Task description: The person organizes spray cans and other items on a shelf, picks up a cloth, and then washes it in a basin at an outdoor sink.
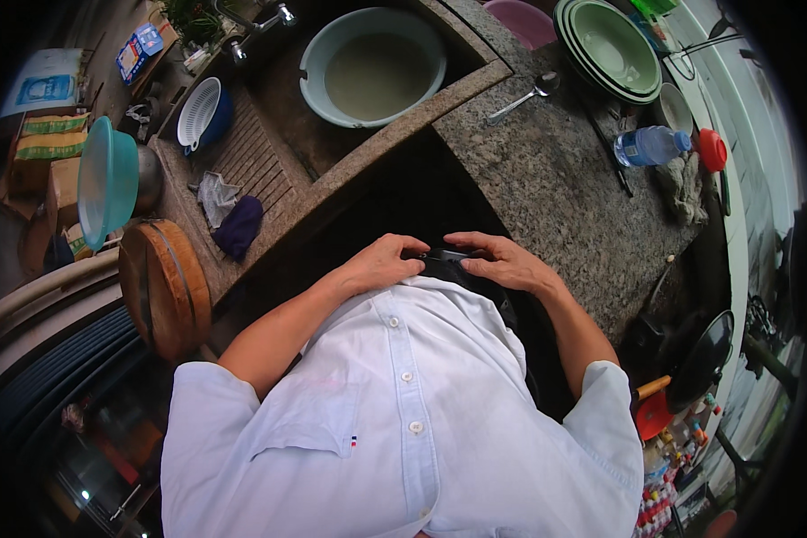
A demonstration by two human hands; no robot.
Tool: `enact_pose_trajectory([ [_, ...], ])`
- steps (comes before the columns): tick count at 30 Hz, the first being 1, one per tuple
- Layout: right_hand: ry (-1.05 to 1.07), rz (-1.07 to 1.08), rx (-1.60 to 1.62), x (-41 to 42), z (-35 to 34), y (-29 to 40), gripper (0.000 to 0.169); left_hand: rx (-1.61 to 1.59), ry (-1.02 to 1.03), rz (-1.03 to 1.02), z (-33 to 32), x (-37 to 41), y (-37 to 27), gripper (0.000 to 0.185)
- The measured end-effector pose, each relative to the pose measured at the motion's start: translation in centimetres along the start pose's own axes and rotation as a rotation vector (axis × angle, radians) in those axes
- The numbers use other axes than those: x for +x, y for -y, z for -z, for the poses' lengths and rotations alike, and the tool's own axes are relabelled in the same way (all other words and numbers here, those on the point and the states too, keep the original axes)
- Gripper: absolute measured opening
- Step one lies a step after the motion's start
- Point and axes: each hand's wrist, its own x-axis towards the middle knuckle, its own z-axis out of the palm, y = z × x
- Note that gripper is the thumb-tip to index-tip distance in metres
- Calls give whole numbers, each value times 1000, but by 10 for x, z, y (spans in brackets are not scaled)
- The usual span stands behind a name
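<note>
Both of my hands are at my waist, below the hem of a pale button-up shirt [403, 403]. My left hand [382, 262] has its thumb and index finger at the left end of what looks like a dark belt buckle [447, 255]; whether they grip it is hard to tell. On the other side of the buckle, my right hand [504, 261] has its thumb and fingers spread apart. Dark clothing lies behind the fingers. Ahead, a stone sink [403, 116] holds a light blue basin [306, 91] of cloudy water.
Left of the basin are a white-and-blue colander [202, 114], a purple cloth [239, 227] and a round wooden chopping board [165, 289]. On the granite counter [531, 181] at right lie a metal spoon [524, 97], nested green bowls [612, 40] and a plastic bottle [645, 146].
</note>
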Motion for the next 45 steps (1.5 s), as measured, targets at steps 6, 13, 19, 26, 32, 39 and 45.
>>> enact_pose_trajectory([
  [6,84,95,-274,-4,-5,15,66,87,-96,-80,-7,2,7,35],
  [13,47,190,-501,-24,-4,16,57,171,-210,-195,-19,0,7,28],
  [19,-23,242,-499,-29,-8,8,52,34,-256,-219,-23,2,8,25],
  [26,-14,-157,-373,35,-8,4,40,21,-264,-248,-27,3,12,16],
  [32,7,-172,-65,46,-12,4,15,62,-195,-193,-21,3,23,16],
  [39,-102,161,-211,33,-23,1,9,333,-177,-416,-17,1,30,18],
  [45,-134,272,-295,3,-15,11,12,432,-204,-581,-12,2,36,13],
])
